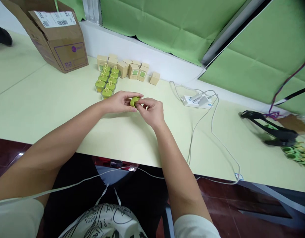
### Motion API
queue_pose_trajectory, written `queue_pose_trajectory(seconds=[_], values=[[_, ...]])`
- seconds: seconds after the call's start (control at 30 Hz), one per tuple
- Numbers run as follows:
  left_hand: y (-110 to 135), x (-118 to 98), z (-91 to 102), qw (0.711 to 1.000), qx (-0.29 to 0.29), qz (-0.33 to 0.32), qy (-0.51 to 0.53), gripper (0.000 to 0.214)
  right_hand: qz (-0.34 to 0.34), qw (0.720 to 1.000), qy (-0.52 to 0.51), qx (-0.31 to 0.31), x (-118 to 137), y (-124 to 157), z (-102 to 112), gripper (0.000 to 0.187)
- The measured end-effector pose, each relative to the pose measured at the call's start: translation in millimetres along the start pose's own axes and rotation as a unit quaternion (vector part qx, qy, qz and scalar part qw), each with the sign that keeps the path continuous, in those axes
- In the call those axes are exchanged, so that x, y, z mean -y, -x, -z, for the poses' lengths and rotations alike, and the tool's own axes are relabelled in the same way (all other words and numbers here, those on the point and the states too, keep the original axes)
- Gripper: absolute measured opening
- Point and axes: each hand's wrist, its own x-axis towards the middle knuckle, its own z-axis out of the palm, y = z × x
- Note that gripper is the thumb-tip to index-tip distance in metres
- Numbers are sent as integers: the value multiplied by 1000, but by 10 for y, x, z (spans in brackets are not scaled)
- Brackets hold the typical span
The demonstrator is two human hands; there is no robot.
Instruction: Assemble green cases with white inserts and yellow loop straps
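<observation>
L hand [121, 101] has the green piece [134, 101] gripped btwn thumb & fingers; R hand [152, 110] has fingertips pinched on its right side. Piece is up over the table [122, 137], approx. mid-scene. Just beyond, to left: green-lidded containers [100, 84] w/ loops on top. Behind: small cartons [133, 72], one apart to right. Far left: lg. cardboard box [70, 56]. Right: white power strip [189, 101] w/ cords.

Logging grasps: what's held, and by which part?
Left hand holds a green ring-like piece by its outer sides; right hand is at its opening.
</observation>
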Motion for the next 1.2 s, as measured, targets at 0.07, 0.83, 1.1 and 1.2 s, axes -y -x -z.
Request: queue_pose_trajectory(seconds=[0.07, 0.83, 1.1, 1.2], values=[[2, 20, -5, 1000, 3, -2, 2, 89, 6, 1000, 14, 11, 4, 1, 4, 18], [16, -37, -25, 999, -7, 12, -33, 71, -55, 993, -56, 88, -31, -21, 86, 19], [12, -71, -32, 1000, -1, 0, -16, 69, -82, 989, -111, 47, -80, -17, 15, 17], [19, -87, -22, 1000, -2, -3, -2, 71, -108, 984, -132, 48, -70, -22, 27, 22]])
